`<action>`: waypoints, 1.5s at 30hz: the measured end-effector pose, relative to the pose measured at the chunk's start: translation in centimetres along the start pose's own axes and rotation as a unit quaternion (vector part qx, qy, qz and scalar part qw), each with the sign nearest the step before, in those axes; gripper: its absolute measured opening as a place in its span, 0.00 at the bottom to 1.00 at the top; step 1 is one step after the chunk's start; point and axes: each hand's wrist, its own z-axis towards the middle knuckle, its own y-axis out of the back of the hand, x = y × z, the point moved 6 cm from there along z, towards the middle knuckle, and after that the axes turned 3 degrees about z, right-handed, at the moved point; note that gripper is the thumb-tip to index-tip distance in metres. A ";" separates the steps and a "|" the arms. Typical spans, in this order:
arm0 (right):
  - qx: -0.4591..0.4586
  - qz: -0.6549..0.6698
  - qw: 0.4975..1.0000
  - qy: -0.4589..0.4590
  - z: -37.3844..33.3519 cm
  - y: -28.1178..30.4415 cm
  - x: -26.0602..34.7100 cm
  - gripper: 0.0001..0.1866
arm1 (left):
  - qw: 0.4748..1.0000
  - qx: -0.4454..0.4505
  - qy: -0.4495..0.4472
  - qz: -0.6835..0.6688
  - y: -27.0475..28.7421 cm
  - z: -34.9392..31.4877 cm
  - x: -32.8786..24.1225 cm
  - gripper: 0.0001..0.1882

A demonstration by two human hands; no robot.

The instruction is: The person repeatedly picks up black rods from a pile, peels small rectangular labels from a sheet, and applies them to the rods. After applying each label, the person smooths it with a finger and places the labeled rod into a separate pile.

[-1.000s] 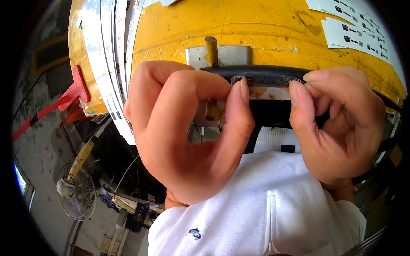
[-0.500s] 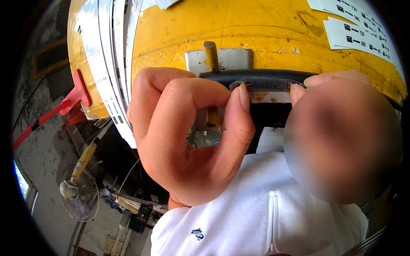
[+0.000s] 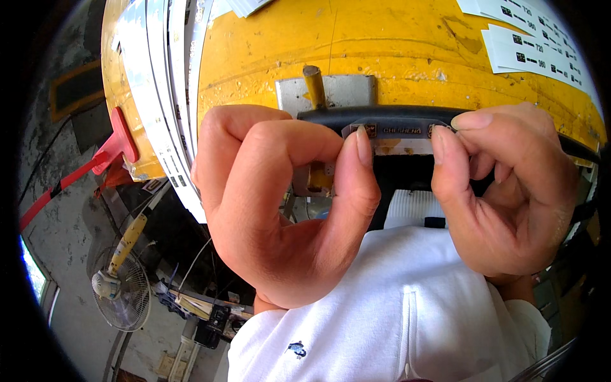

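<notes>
Toward 9 o'clock of the view stands a flat-headed red plastic tool [image 3: 114,149]; at 8, a round wire-caged fan [image 3: 124,290]. Long, glossy white paper strips [image 3: 143,76] lie at 10 on the worn, chipped yellow surface [image 3: 394,51]. The left hand [image 3: 248,213] clamps thumb and index fingers on one end of a clear, thin film strip with dark print [image 3: 402,132], which spans between the hands at about 2 o'clock from centre, before a smooth, curved black tube [image 3: 394,113]; contact is unclear. The right hand's [image 3: 509,210] fingers pinch its other end.
</notes>
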 end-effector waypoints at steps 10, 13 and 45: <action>0.004 0.000 1.000 -0.001 0.1 0.0 0.0 0.26 | 1.000 0.005 0.011 0.010 0.0 0.0 -0.1 0.10; 0.000 0.005 1.000 0.005 0.1 0.0 -0.1 0.26 | 1.000 0.001 0.018 0.008 0.0 -0.1 -0.1 0.10; 0.074 -0.228 0.968 -0.073 -1.5 2.6 1.1 0.15 | 0.999 0.019 -0.023 0.031 0.1 0.1 0.0 0.10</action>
